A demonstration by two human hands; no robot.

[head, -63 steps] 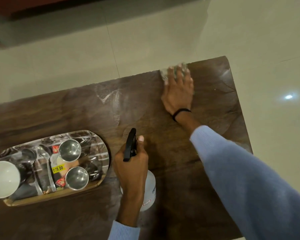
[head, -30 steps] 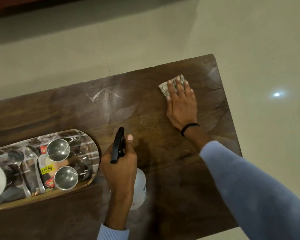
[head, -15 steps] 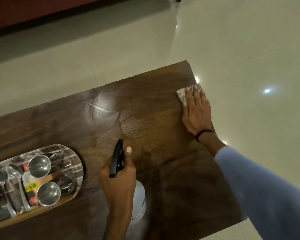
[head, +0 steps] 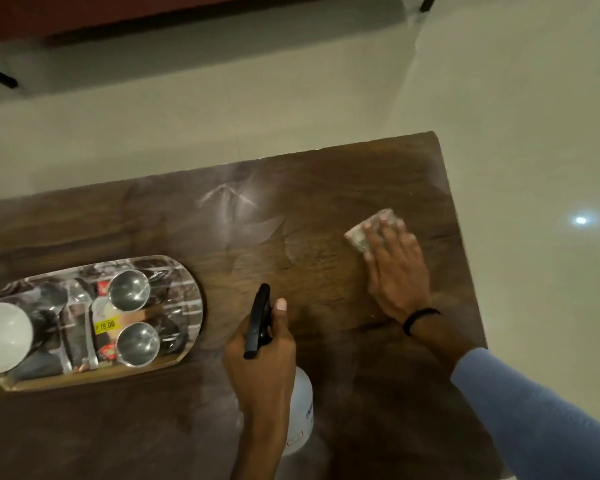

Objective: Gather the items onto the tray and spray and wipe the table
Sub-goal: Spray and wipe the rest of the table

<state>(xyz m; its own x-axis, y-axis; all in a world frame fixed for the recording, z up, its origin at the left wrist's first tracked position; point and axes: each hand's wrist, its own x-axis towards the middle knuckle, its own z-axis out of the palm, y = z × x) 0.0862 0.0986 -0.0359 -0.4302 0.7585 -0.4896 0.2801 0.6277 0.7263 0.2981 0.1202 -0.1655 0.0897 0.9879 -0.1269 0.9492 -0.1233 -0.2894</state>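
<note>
right hand (head: 394, 268) pressed flat on the cloth (head: 361, 233) on the worktop (head: 326, 202); left hand (head: 262, 362), grip wrapped around the spray bottle (head: 300, 417), beside the tray (head: 191, 289)

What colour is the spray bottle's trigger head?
Black, on a translucent white spray bottle, held by the left hand; head view.

This looks like a living or dining room in a home. A dark wood-grain tabletop (head: 326, 188) stands on a glossy pale tiled floor (head: 516, 98) that mirrors a ceiling light. A tray (head: 191, 289) carries steel cups (head: 129, 289), a white cup (head: 4, 336) and a price-stickered packet (head: 106, 325). Reddish-brown furniture (head: 118, 12) lines the far side.
</note>
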